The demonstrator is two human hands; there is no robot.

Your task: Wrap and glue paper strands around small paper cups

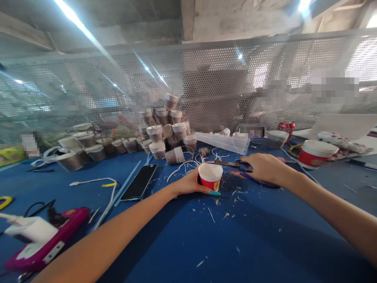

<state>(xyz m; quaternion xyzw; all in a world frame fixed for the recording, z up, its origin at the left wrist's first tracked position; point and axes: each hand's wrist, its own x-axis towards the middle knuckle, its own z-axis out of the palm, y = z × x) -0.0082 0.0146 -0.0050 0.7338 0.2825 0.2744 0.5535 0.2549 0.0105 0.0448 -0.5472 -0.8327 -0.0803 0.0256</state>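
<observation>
My left hand (191, 184) is wrapped round a small red and white paper cup (210, 176) that stands upright on the blue table (241, 239). My right hand (263, 167) is closed on a pair of scissors with blue and pink handles (240, 168); their blades point left, just behind the cup's rim. White scraps (224, 202) lie scattered on the table in front of the cup.
A heap of wrapped cups (165, 129) is stacked at the back, more stand to its left. A black phone (139, 182) lies left of my hand, a pink device (44, 245) at near left. A stack of red cups (316, 153) and a drink can (286, 127) stand at right, before a perforated screen.
</observation>
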